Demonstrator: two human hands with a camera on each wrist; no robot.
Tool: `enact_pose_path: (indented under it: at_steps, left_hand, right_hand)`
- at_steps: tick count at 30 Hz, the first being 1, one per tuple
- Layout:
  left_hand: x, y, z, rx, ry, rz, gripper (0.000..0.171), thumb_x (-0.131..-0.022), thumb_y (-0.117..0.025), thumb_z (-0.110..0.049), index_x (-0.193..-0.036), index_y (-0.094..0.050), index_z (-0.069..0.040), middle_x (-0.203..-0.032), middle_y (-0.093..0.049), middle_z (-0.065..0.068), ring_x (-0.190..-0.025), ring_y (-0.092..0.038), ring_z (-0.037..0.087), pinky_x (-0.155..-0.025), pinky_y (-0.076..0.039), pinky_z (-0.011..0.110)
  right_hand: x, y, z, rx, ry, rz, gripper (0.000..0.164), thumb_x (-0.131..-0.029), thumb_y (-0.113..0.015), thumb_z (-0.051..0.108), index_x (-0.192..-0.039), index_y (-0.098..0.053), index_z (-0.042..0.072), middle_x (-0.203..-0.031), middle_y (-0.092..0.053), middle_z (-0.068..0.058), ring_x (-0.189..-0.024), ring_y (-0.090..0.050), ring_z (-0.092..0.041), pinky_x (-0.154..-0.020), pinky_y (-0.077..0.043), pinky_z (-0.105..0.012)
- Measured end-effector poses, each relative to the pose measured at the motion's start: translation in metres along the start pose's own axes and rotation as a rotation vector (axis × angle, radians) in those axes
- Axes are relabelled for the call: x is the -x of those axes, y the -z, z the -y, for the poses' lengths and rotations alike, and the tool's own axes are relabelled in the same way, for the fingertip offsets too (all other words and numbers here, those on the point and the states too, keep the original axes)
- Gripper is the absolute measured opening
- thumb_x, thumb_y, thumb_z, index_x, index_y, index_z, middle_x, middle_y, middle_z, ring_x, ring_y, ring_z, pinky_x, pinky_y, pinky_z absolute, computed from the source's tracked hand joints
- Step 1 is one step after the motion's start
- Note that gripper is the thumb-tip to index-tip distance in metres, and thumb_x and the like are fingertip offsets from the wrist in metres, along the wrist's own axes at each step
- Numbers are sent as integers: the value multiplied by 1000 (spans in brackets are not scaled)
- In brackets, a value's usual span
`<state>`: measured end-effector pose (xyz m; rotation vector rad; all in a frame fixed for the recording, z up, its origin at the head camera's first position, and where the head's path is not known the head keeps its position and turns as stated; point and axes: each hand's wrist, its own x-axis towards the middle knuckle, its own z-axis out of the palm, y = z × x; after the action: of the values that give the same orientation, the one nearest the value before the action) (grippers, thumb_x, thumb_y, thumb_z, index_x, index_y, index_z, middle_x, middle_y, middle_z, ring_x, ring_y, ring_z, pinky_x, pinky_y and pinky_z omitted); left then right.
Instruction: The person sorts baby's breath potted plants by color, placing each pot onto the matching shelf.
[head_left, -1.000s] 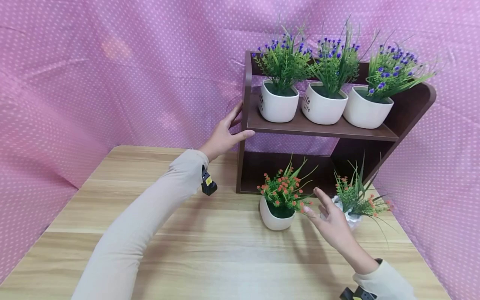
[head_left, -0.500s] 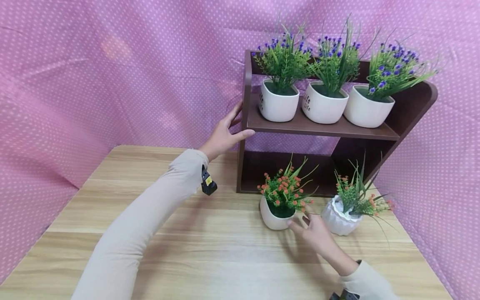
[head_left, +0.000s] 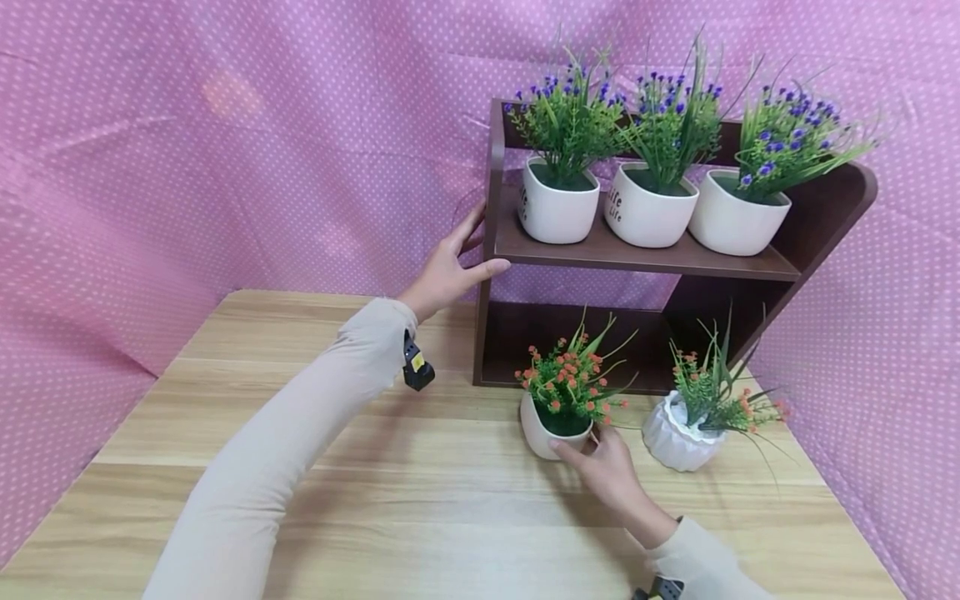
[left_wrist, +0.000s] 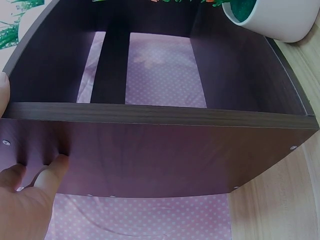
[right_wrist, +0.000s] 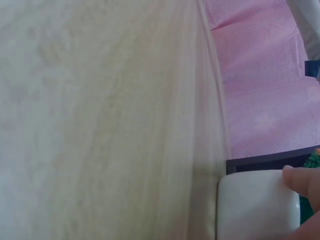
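My left hand (head_left: pixel 442 279) holds the left side panel of a dark brown wooden shelf (head_left: pixel 645 263), thumb over the front edge. In the left wrist view the fingertips (left_wrist: pixel 59 161) press the panel's outer face. Low in front of the shelf, a white potted plant (head_left: pixel 551 433) with small orange flowers stands on the table. My right hand (head_left: pixel 611 471) grips this pot at its right side, thumb across the front and the other fingers partly hidden behind. The right wrist view shows the thumb (right_wrist: pixel 297 180) on the white pot (right_wrist: pixel 257 205).
Three white pots (head_left: pixel 651 208) with purple flowers line the upper board. A fluted white pot (head_left: pixel 682 437) with sparse orange flowers stands right of my right hand. Pink dotted cloth (head_left: pixel 337 150) hangs behind and beside the wooden table (head_left: pixel 420 517).
My right hand has moved left and down from between the two orange-flowered plants and taken hold of the left one. The left hand has stayed on the shelf.
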<state>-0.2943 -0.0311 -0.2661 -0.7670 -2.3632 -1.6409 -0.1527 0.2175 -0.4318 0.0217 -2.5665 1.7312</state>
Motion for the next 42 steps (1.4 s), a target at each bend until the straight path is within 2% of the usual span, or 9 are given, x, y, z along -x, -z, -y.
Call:
enact_pose_path:
  at_steps: [1,5,8,13,20,28,34,39,42]
  left_hand:
    - [2,0,-5,-1,3,4,87,-89,-70,-16,-155,-14,-20,-159,-20,6,-139,-35,29,-110,-35,46]
    - [2,0,-2,-15,0,-1,87,-88,-71,-19,-155,-15,-25,-159,-21,3,-138,-36,27,-110,-36,44]
    - [-4,0,12,-26,-12,-11,88,-87,-72,-25,-154,-15,-33,-158,-22,-2,-137,-38,23,-109,-38,40]
    - [-3,0,12,-42,-20,-18,88,-87,-72,-28,-154,-16,-34,-158,-24,-4,-136,-39,21,-108,-39,39]
    - [-4,0,12,-65,-20,-22,88,-86,-73,-29,-154,-16,-33,-158,-24,-3,-136,-40,20,-109,-37,35]
    - [-3,-1,13,-46,-18,-25,88,-86,-73,-28,-153,-17,-35,-158,-25,-3,-136,-40,21,-108,-39,37]
    - [-3,-1,13,-34,-7,-24,88,-86,-73,-29,-153,-16,-36,-158,-25,-3,-136,-40,20,-107,-40,38]
    - [-3,-1,14,-43,-12,-32,88,-85,-73,-30,-153,-17,-36,-157,-25,-3,-136,-41,20,-108,-39,35]
    - [-3,0,14,-52,-11,-30,88,-85,-73,-30,-153,-17,-37,-158,-25,-4,-135,-41,19,-108,-38,33]
  right_hand:
    - [0,-1,0,17,5,-8,69,-79,-78,15,-134,-44,-10,-133,-51,-28,-123,-51,-39,-104,-42,-45]
    - [1,-5,-1,98,11,-38,69,-77,-81,24,-129,-48,-9,-123,-58,-26,-114,-56,-38,-99,-45,-48]
    - [-1,-7,-3,111,2,-54,69,-77,-81,24,-127,-49,-9,-120,-60,-25,-111,-58,-36,-98,-47,-47]
    - [-2,-8,-5,113,10,-71,65,-77,-81,25,-124,-52,-8,-115,-63,-23,-106,-61,-33,-95,-49,-46]
    - [-3,-5,-2,49,-2,-75,67,-77,-81,23,-125,-50,-12,-116,-62,-26,-107,-60,-34,-94,-50,-44]
    - [-5,0,2,-52,-22,-60,81,-78,-81,23,-138,-37,-10,-131,-52,-30,-122,-52,-37,-104,-43,-44]
    - [-10,0,3,-72,-31,-60,80,-77,-82,24,-139,-39,-4,-133,-53,-25,-124,-51,-32,-104,-43,-40]
    - [-19,0,10,-106,-8,-84,78,-79,-80,22,-140,-38,-4,-135,-50,-24,-126,-49,-33,-104,-42,-40]
    - [-26,-1,14,-120,8,-103,76,-79,-80,20,-139,-39,-4,-134,-51,-24,-124,-51,-32,-101,-45,-36]
